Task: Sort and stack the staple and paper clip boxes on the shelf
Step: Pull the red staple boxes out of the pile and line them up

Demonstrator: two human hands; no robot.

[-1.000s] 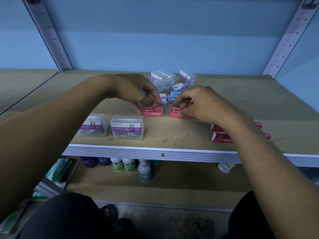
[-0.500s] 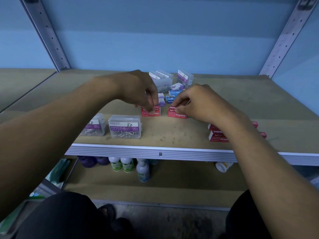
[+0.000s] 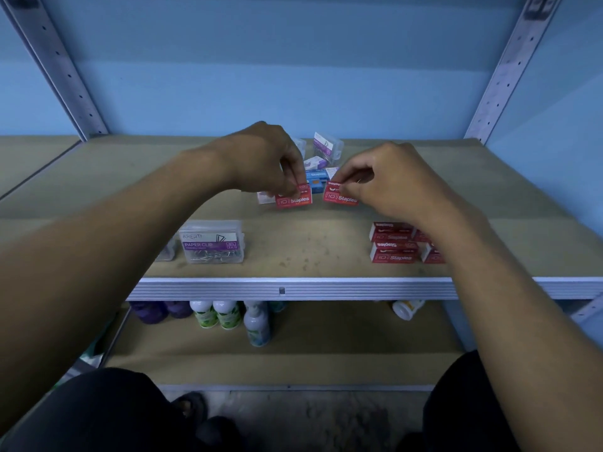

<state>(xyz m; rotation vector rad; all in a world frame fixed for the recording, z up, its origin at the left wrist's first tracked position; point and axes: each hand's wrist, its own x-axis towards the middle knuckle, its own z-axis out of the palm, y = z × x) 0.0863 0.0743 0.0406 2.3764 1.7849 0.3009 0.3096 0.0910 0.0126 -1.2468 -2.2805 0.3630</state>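
Left hand (image 3: 261, 158) pinches one red box (image 3: 293, 200), right hand (image 3: 388, 181) pinches another (image 3: 339, 197), both at frame centre, long axes left-right. Red stack (image 3: 393, 244) lies lower right on the shelf (image 3: 310, 252), nearer the right hand.

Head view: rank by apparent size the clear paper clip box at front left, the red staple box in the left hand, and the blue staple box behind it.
1. Paper clip box, largest, though nearest the camera.
2. Red staple box.
3. Blue staple box, smallest, but partly hidden and farther back, so unsure.

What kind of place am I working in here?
Likely a stationery stockroom or shop: a metal-framed shelf carrying red staple boxes and a clear paper clip box, with bottles stored below.
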